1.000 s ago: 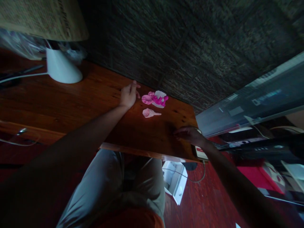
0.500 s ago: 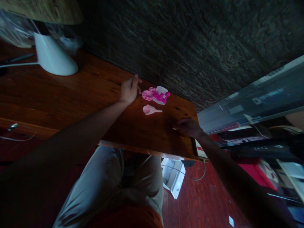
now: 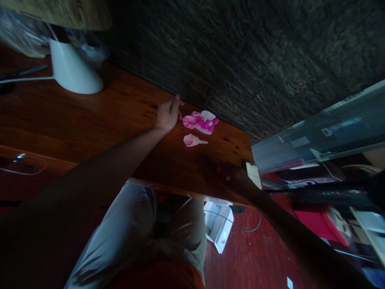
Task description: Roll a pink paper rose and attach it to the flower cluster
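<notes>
My left hand (image 3: 167, 113) rests on the wooden table (image 3: 126, 120) near the far wall, fingers stretched out, just left of a small heap of pink and white balloons (image 3: 202, 121). A single pale pink balloon (image 3: 193, 140) lies a little nearer to me. My right hand (image 3: 237, 178) is in deep shadow at the table's right front corner, curled around a phone (image 3: 253, 175) that it lifts off the edge.
A white lamp base (image 3: 73, 72) with a cord stands at the back left. A dark textured wall runs behind the table. A glass-fronted unit (image 3: 319, 132) stands to the right. A white box (image 3: 221, 224) and a cable lie on the red floor under the table.
My right hand has moved back to the table's corner and picked up the phone that lay on the edge. My left hand has stayed by the balloons.
</notes>
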`<state>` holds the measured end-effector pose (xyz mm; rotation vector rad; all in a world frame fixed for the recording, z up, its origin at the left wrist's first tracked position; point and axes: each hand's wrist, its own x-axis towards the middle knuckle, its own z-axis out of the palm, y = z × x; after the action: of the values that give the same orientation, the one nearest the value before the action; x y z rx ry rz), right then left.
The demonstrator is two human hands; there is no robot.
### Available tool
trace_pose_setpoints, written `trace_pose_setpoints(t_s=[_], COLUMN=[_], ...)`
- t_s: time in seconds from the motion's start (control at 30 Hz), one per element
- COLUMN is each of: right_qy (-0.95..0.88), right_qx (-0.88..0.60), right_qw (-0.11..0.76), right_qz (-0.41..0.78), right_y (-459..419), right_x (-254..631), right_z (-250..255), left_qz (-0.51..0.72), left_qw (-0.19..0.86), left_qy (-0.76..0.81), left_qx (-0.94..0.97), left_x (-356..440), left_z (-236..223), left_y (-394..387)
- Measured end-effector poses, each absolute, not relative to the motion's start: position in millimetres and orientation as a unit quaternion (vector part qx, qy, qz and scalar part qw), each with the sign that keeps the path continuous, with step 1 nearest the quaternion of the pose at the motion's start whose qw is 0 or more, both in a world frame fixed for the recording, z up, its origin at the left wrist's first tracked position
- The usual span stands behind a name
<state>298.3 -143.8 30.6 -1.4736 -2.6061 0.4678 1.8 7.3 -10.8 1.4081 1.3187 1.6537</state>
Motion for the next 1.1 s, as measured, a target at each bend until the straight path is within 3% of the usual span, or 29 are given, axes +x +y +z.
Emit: trace_pose_setpoints(t_s=[0.33, 0.5, 0.73, 0.97, 1.1], right_qy=[-0.765, -0.757, -0.771, -0.828, -0.820], right_qx=[-0.584, -0.579, -0.550, -0.511, -0.523], right_qw=[0.109, 0.141, 0.088, -0.043, -0.040], right_qz=[0.247, 0.268, 0.307, 0.227, 0.229], right_y=[-95.6, -120.3, -153.8, -138.0, -120.1], right_x=[298.9, 296.0, 285.9, 263.3, 250.9], right_z=[27.0, 24.0, 25.8, 35.7, 28.4], left_qz=[0.627, 0.634, 0.627, 0.625, 0.630], left_qw=[0.299, 0.301, 0.320, 0.297, 0.284], left_qy=[0.492, 0.493, 0.491, 0.498, 0.495], left_qx=[0.525, 0.514, 0.514, 0.523, 0.527], left_x=[1.3, -0.3, 5.4, 0.3, -2.8], left_z=[-14.8, -11.1, -8.1, -4.8, -4.8], left_y=[8.7, 3.9, 5.0, -1.3, -2.1])
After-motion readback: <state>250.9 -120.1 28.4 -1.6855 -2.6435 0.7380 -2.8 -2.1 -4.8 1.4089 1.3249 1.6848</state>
